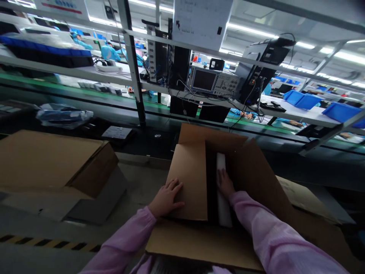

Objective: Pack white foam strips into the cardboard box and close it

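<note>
Two arms in pink sleeves reach forward from the bottom edge, seen from above. The left hand (166, 198) lies palm down and flat, fingers spread slightly and pointing forward and to the right, the thumb stretched out to the side. Its forearm runs back toward the lower left. The right hand (225, 183) reaches further forward and lower, its back facing up, fingers extended and pressed down. Its fingertips are partly in shadow. The right forearm slants toward the lower right.

Left hand (166, 198) flat on open cardboard box (188, 182) flap, right hand (225, 183) inside touching white item (221, 163)
</note>
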A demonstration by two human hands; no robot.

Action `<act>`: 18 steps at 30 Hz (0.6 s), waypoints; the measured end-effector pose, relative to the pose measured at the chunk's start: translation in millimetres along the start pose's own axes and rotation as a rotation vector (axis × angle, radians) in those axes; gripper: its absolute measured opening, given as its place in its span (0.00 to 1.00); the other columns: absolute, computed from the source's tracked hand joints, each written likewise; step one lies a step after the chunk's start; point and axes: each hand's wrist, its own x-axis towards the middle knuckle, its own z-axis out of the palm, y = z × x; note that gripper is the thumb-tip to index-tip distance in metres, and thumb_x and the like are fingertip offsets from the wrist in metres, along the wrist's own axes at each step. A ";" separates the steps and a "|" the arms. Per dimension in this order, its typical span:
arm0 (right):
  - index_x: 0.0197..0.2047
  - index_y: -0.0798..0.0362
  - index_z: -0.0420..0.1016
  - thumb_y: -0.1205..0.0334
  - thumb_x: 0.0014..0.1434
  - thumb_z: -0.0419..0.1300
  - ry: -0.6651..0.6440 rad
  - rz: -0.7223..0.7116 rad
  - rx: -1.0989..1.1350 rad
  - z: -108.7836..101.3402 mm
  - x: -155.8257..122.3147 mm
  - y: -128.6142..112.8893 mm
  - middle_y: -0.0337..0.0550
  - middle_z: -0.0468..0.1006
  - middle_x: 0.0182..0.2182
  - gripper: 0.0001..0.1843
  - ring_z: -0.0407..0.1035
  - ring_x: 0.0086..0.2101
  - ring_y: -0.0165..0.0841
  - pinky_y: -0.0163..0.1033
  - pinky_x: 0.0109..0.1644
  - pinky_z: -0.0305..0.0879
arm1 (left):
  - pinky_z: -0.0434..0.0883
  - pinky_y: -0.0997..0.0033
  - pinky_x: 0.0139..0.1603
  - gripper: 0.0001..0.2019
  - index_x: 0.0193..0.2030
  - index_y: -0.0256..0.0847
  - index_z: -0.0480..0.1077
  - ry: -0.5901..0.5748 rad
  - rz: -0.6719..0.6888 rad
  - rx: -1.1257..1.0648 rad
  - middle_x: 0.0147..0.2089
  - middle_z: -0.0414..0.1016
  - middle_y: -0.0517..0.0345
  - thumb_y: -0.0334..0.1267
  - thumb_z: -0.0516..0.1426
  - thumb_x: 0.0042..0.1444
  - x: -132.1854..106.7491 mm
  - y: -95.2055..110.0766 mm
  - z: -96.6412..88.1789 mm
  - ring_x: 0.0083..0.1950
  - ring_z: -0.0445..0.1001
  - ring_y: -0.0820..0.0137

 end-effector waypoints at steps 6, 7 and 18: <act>0.69 0.64 0.55 0.64 0.57 0.57 0.022 -0.041 -0.003 -4.8 13.9 0.1 0.62 0.49 0.70 0.38 0.51 0.67 0.46 0.45 0.70 0.48 | 0.66 0.40 0.61 0.39 0.69 0.38 0.59 -0.094 -0.031 0.166 0.71 0.54 0.31 0.54 0.63 0.56 0.6 18.1 -6.9 0.70 0.55 0.41; 0.69 0.64 0.56 0.64 0.57 0.56 0.025 -0.033 -0.004 -4.3 14.6 -0.6 0.64 0.50 0.69 0.37 0.52 0.67 0.47 0.45 0.70 0.48 | 0.67 0.40 0.60 0.39 0.69 0.38 0.59 -0.106 -0.035 0.192 0.71 0.54 0.31 0.54 0.63 0.56 -0.1 19.9 -7.3 0.70 0.56 0.41; 0.70 0.61 0.52 0.66 0.64 0.52 -0.027 -0.053 -0.066 -2.8 6.4 -8.8 0.61 0.50 0.70 0.33 0.47 0.68 0.46 0.54 0.71 0.46 | 0.64 0.49 0.65 0.37 0.66 0.35 0.63 0.008 0.063 -0.023 0.67 0.62 0.36 0.54 0.63 0.55 41.5 27.8 -38.1 0.65 0.64 0.46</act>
